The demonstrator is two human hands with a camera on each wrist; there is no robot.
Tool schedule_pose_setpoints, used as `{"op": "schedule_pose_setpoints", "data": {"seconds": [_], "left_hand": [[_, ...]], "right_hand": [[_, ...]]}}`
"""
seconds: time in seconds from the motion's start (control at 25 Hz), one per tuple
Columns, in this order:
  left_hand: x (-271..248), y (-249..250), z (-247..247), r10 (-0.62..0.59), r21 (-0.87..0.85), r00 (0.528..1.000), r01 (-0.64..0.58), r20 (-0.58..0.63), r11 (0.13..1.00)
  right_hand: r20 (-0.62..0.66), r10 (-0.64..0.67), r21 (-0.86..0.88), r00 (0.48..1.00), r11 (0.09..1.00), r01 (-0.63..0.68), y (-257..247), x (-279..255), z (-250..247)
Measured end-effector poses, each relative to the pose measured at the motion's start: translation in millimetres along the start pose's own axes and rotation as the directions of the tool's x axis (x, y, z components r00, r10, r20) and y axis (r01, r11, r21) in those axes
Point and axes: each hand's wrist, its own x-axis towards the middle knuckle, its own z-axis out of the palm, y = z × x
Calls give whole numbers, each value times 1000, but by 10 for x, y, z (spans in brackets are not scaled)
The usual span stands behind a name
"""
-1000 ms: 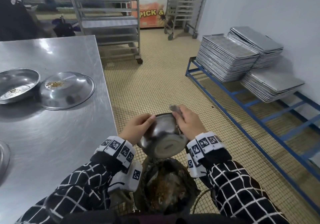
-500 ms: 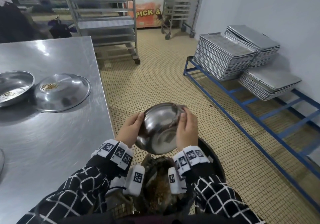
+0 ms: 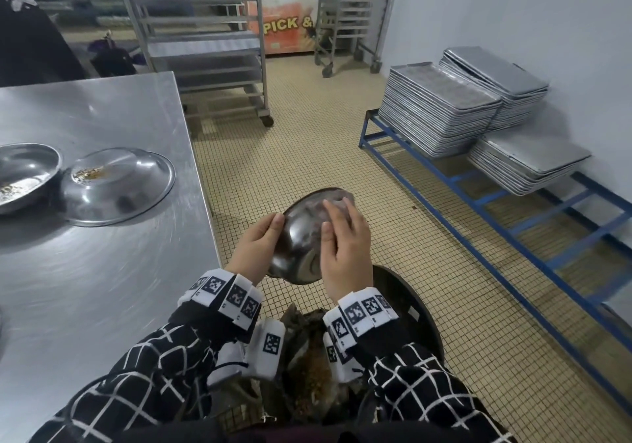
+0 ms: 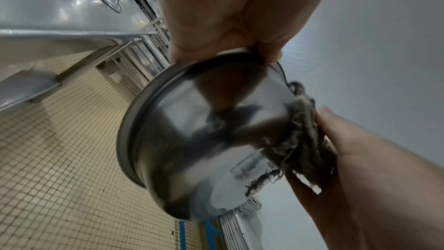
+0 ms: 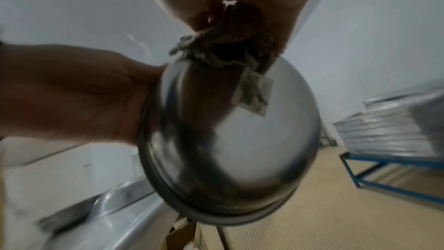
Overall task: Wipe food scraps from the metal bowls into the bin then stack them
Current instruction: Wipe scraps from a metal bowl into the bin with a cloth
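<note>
Above the black bin [image 3: 415,309], which has brown scraps inside, a metal bowl [image 3: 299,237] is tilted on its side with its outside toward me. My left hand [image 3: 265,234] grips its left rim. My right hand [image 3: 337,227] lies over the bowl's outer wall and holds a frayed grey cloth [image 4: 301,132] against it. The left wrist view shows the bowl [image 4: 204,140] with the cloth at its right. In the right wrist view the cloth [image 5: 228,48] is bunched under my fingers on top of the bowl [image 5: 240,140]. Its inside is hidden.
On the steel table [image 3: 85,288] at my left lie a bowl [image 3: 24,175] with crumbs and an upturned metal dish [image 3: 119,189] with scraps on top. Stacked trays [image 3: 437,107] sit on a blue rack at the right. Wheeled racks [image 3: 205,42] stand behind on the tiled floor.
The bowl has risen from just over the bin and turned. My right hand with the cloth moved from its far rim onto the outer wall. My left hand kept hold of the rim.
</note>
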Motion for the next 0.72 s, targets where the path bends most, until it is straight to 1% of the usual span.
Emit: {"op": "schedule_pose_setpoints", "data": {"seconds": [0.04,0.08,0.12,0.16,0.2,0.24,0.28,0.32,0.36,0.4,0.48,0.52,0.56,0.64,0.72], "left_hand": [[-5,2,-26,8,17,1000,-8,10,1000],[-2,-7,-64,21,34,1000,-21,13,999],[5,-20,-104,39,42,999,-40,10,998],[23,-44,-145,60,43,998,-60,7,997],[27,-56,-181,77,46,997,-77,15,996],[25,-61,-208,88,53,996,-89,23,995],[23,-76,-230,103,62,994,-104,23,993],[6,-85,-254,126,75,992,-128,25,989],[-12,-106,-283,163,110,986,-165,29,980],[-32,-142,-324,212,156,976,-216,41,964],[-112,-159,-406,291,268,956,-290,37,919],[-152,-173,-458,317,305,948,-310,29,900],[-184,-193,-510,338,317,941,-326,19,891],[-240,-219,-613,345,350,936,-303,-66,886],[-319,-242,-761,293,344,940,-220,-176,913]], "right_hand": [[12,129,72,992,989,-129,17,28,-47],[58,280,168,958,943,-286,65,59,-94],[143,434,298,890,838,-456,115,91,-156],[267,558,443,786,653,-615,203,130,-186],[413,617,549,670,418,-724,283,168,-201],[532,617,596,579,213,-774,358,190,-191],[608,599,604,521,76,-793,393,206,-180],[653,581,593,486,6,-805,387,215,-181],[682,565,575,464,-22,-818,335,216,-197],[699,545,566,463,-27,-824,268,221,-214],[715,506,569,483,-19,-822,136,244,-259],[720,494,560,488,3,-828,60,251,-267],[723,490,537,486,43,-842,-15,257,-258],[719,491,480,492,160,-862,-142,277,-164],[700,492,426,518,294,-856,-343,264,15]]}}
